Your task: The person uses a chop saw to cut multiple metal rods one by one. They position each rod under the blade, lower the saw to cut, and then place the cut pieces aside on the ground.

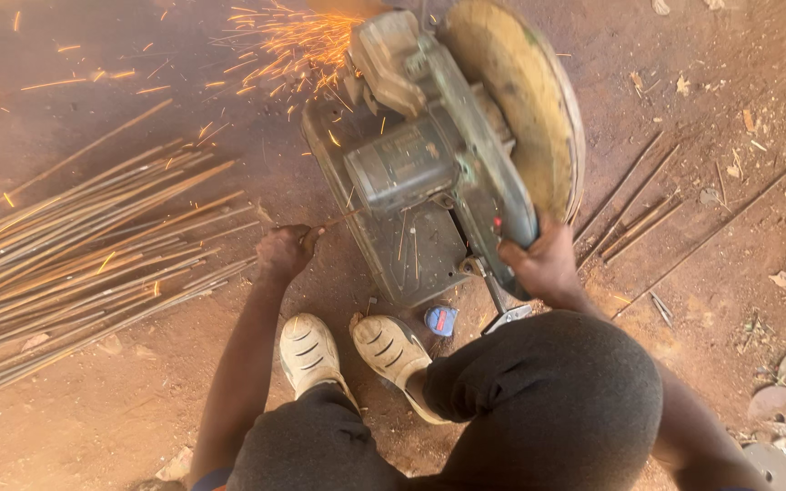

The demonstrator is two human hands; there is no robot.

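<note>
A dusty chop saw (448,155) stands on the red dirt in front of me, and orange sparks (288,41) fly from its far side. My right hand (543,264) is closed around the saw's handle. My left hand (286,250) pinches a thin metal rod (338,218) that runs across the saw's base plate (402,255). I am squatting, with both feet in pale clogs (357,355) just behind the saw. A small blue tape measure (441,320) lies by my right foot.
A large bundle of long thin rods (75,245) lies on the ground to the left. Several cut rods (639,209) lie on the dirt to the right of the saw. Dry leaves, scraps and rusty discs (775,405) are at the right edge.
</note>
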